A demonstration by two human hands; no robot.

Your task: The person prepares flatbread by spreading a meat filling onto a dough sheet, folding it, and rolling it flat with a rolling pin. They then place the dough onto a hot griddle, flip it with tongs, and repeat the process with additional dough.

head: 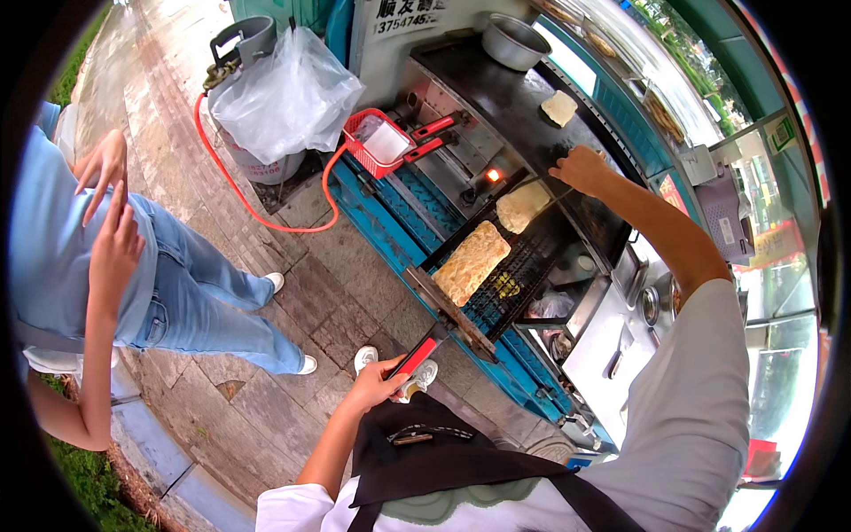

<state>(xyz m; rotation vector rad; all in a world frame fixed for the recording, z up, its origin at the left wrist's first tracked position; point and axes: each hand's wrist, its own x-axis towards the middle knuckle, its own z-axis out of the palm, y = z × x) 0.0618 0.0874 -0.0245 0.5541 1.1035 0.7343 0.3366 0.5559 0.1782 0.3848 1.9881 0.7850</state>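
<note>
My left hand (375, 386) grips the red-and-black handle (419, 356) of a wire grill drawer (495, 319), which is pulled out from under the griddle. Across its rack lies a browned, rectangular flatbread (472, 263), with a paler flatbread (522, 207) farther in. Yellow crumbs (506, 284) rest on the wires. My right hand (582, 169) is over the dark griddle (472, 76), its fingers closed on a thin metal utensil (527, 181) that reaches to the paler flatbread; the exact kind is unclear. A small piece of dough (560, 108) sits on the griddle beyond that hand.
A flame (492, 175) glows beside the drawer. A round metal pan (516, 41) stands on the griddle's far end. Left are a red basket (377, 143), a gas cylinder (256, 159) under a plastic bag, and its orange hose (266, 223). Another person (73, 233) stands at left.
</note>
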